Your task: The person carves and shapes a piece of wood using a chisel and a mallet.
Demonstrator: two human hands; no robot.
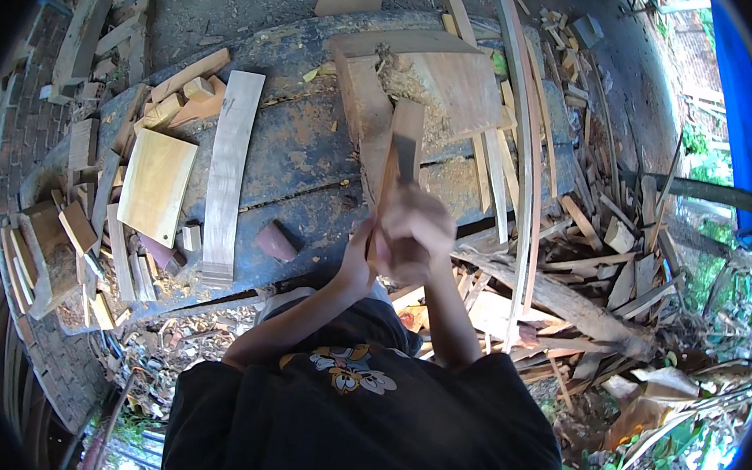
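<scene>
From the head view, a wooden-handled chopping blade (403, 153) is gripped by both the right hand (418, 234) and the left hand (362, 256), closed together around its handle, above a reddish wood block (363, 115) lying on the worn blue workbench (303, 154). The blade is best kept aligned with the grain, fingers held clear. No packages, labels or signs can be seen.

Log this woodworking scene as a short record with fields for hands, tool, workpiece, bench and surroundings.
hands: left hand and right hand clasped together on one handle
tool: dark flat-bladed chopping tool, blade up over the wood
workpiece: reddish-brown wooden slab with pale shavings beside it
bench: worn blue-grey plank bench
also on bench: long pale curved wooden board, yellowish rectangular wooden panel
surroundings: heap of thin wooden offcuts to the right
</scene>
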